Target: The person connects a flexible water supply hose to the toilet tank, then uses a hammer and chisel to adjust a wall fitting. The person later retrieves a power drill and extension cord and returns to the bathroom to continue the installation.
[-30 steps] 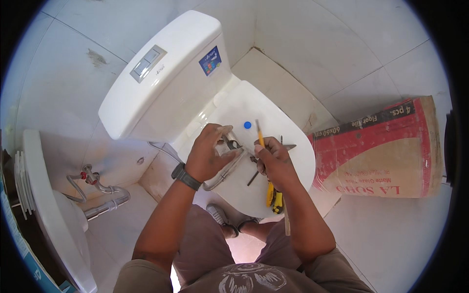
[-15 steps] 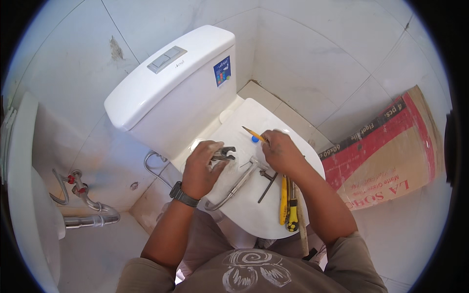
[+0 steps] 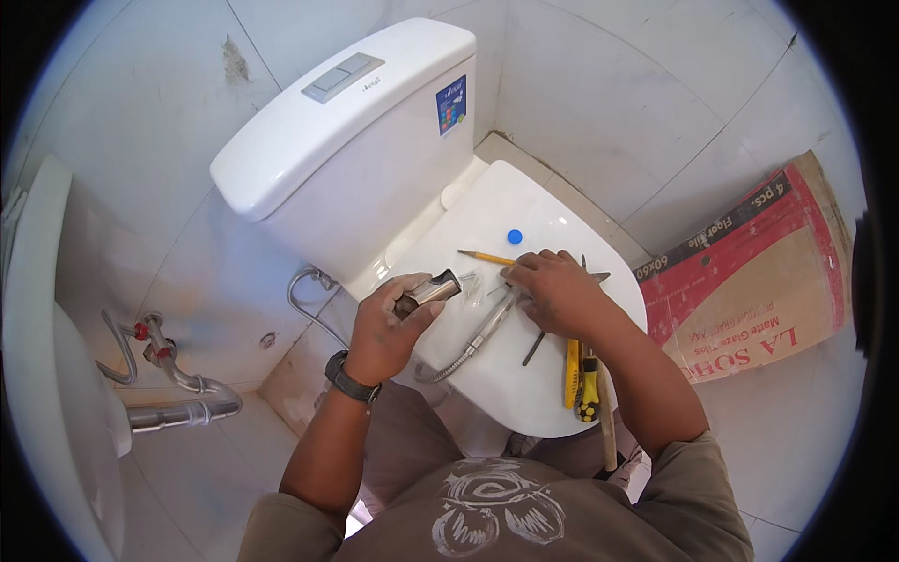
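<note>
My left hand [image 3: 389, 323] is closed around a short chrome holder bracket [image 3: 436, 288] with an open hollow end. Over the white toilet lid [image 3: 506, 384], my right hand [image 3: 554, 292] has its fingers curled down close together; what they grip, if anything, is hidden. Beside these fingertips is a yellow pencil [image 3: 485, 258], its point to the left. Small clear and metal bits [image 3: 476, 284] lie between the hands. Just below is a chrome spray head [image 3: 489, 326] with its flexible hose [image 3: 440, 373]. A blue cap [image 3: 514, 237] sits farther back on the lid.
On the lid's right lie a yellow cutter [image 3: 571, 373], a yellow-black screwdriver [image 3: 588, 393], a wooden handle [image 3: 607, 421] and a dark rod [image 3: 534, 348]. The cistern [image 3: 365, 159] rises behind. A cardboard sheet [image 3: 758, 281] leans right; a basin [image 3: 66, 375] and pipes [image 3: 178, 375] stand left.
My right hand has come down to the lid, and the pencil has swung flatter and lower. My left hand has turned the bracket so its hollow end tips upward. The view has shifted slightly.
</note>
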`<act>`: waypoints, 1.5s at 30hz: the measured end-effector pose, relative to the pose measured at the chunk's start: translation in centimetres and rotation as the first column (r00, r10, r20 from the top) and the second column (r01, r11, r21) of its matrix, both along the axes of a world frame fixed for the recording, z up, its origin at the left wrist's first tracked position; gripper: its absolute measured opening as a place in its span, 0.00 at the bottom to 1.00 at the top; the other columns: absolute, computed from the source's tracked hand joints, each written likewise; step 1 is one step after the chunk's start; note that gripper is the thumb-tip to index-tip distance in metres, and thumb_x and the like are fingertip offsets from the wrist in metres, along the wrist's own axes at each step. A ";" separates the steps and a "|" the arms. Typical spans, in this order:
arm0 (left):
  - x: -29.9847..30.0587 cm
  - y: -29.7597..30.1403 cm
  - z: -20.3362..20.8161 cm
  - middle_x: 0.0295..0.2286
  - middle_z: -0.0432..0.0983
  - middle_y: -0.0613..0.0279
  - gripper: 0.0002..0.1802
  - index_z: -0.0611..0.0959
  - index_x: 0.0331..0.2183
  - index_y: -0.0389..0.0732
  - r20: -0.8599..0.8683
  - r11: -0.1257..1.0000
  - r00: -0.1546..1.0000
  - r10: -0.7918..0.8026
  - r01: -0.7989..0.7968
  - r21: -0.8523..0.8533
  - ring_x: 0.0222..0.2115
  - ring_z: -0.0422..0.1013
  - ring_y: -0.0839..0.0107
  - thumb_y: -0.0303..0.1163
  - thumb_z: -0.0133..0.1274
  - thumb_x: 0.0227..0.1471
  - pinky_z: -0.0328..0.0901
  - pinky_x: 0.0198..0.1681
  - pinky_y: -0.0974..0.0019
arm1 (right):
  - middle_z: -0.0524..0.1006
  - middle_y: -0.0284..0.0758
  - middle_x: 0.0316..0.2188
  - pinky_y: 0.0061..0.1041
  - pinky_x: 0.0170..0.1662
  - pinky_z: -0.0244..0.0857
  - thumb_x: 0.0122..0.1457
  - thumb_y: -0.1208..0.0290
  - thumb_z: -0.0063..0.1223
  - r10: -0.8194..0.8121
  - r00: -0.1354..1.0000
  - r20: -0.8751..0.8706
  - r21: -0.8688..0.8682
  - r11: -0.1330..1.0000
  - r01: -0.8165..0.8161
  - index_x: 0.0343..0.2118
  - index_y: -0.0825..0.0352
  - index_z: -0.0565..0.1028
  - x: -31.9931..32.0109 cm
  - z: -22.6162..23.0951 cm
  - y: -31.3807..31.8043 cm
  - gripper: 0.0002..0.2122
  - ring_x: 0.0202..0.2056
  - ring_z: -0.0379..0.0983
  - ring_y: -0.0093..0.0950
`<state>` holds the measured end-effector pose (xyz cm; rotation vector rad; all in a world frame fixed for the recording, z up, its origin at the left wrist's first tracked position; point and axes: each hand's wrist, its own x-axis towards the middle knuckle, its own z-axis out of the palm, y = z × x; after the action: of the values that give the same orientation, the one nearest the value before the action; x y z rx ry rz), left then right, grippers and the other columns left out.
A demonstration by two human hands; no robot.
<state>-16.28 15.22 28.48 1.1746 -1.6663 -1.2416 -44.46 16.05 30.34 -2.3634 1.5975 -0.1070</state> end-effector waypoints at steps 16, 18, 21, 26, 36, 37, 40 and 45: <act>-0.1 2.7 1.0 0.26 0.78 0.65 0.23 0.82 0.45 0.33 -0.239 0.906 0.959 0.150 -0.036 0.423 0.23 0.74 0.79 0.46 0.56 0.64 0.68 0.28 0.73 | 0.78 0.43 0.45 0.37 0.56 0.68 0.53 0.75 0.59 -0.160 0.983 -0.087 0.089 0.982 0.167 0.53 0.65 0.76 1.5 -0.4 -0.4 0.22 0.50 0.75 0.40; -0.2 2.9 1.4 0.25 0.77 0.65 0.21 0.82 0.41 0.35 -0.213 0.880 0.960 0.180 -0.060 0.471 0.22 0.72 0.78 0.46 0.55 0.65 0.67 0.26 0.73 | 0.78 0.43 0.45 0.37 0.56 0.69 0.52 0.75 0.61 -0.186 0.981 -0.047 0.060 0.980 0.189 0.54 0.65 0.75 1.7 -0.4 -0.1 0.24 0.50 0.75 0.41; 0.0 3.0 1.6 0.24 0.77 0.64 0.19 0.80 0.37 0.38 -0.188 0.830 0.956 0.225 -0.087 0.550 0.20 0.70 0.77 0.46 0.53 0.66 0.65 0.24 0.71 | 0.79 0.44 0.41 0.36 0.53 0.69 0.52 0.74 0.61 -0.223 0.964 0.146 0.029 0.975 0.221 0.52 0.65 0.76 1.4 0.4 0.6 0.21 0.48 0.76 0.40; 0.0 3.0 0.7 0.22 0.76 0.64 0.19 0.78 0.32 0.40 -0.248 0.792 0.931 0.269 -0.067 0.606 0.18 0.68 0.76 0.47 0.54 0.66 0.63 0.23 0.70 | 0.79 0.42 0.36 0.32 0.46 0.70 0.57 0.70 0.59 -0.399 0.851 0.341 0.426 0.873 0.238 0.50 0.67 0.74 -0.2 3.4 1.0 0.18 0.41 0.79 0.34; 2.6 3.7 2.7 0.36 0.80 0.64 0.21 0.80 0.50 0.33 -0.269 0.979 0.961 0.060 -0.004 0.203 0.34 0.75 0.77 0.30 0.64 0.57 0.70 0.39 0.71 | 0.78 0.38 0.33 0.29 0.39 0.70 0.67 0.69 0.51 -0.197 0.789 0.582 0.357 0.934 -0.030 0.54 0.70 0.74 1.7 10.8 3.4 0.16 0.31 0.75 0.26; 3.3 3.7 3.1 0.37 0.80 0.64 0.22 0.80 0.51 0.34 -0.245 0.989 0.969 0.023 0.015 0.150 0.35 0.75 0.78 0.28 0.64 0.56 0.70 0.41 0.72 | 0.78 0.37 0.33 0.27 0.40 0.70 0.67 0.70 0.52 -0.177 0.763 0.622 0.313 0.949 -0.036 0.54 0.71 0.74 1.8 11.5 3.4 0.16 0.32 0.74 0.25; 5.2 4.2 4.2 0.39 0.80 0.64 0.22 0.81 0.51 0.35 -0.210 0.997 0.977 -0.043 0.055 0.054 0.37 0.74 0.78 0.25 0.65 0.54 0.69 0.43 0.73 | 0.78 0.36 0.34 0.27 0.40 0.71 0.67 0.70 0.52 -0.076 0.761 0.644 0.178 0.983 -0.052 0.54 0.72 0.73 2.2 13.0 3.2 0.16 0.32 0.74 0.24; 6.4 4.5 5.2 0.41 0.80 0.63 0.22 0.84 0.50 0.36 0.021 0.990 0.995 -0.102 0.104 -0.097 0.38 0.73 0.78 0.23 0.65 0.52 0.68 0.43 0.72 | 0.79 0.38 0.35 0.28 0.39 0.71 0.66 0.71 0.52 0.126 0.759 0.639 -0.019 0.989 -0.148 0.54 0.72 0.74 3.5 14.0 2.8 0.16 0.31 0.74 0.27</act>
<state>-9.91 19.69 33.71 1.0530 -1.7989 -1.2008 -40.93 18.89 44.31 -2.0679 1.0715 -0.7645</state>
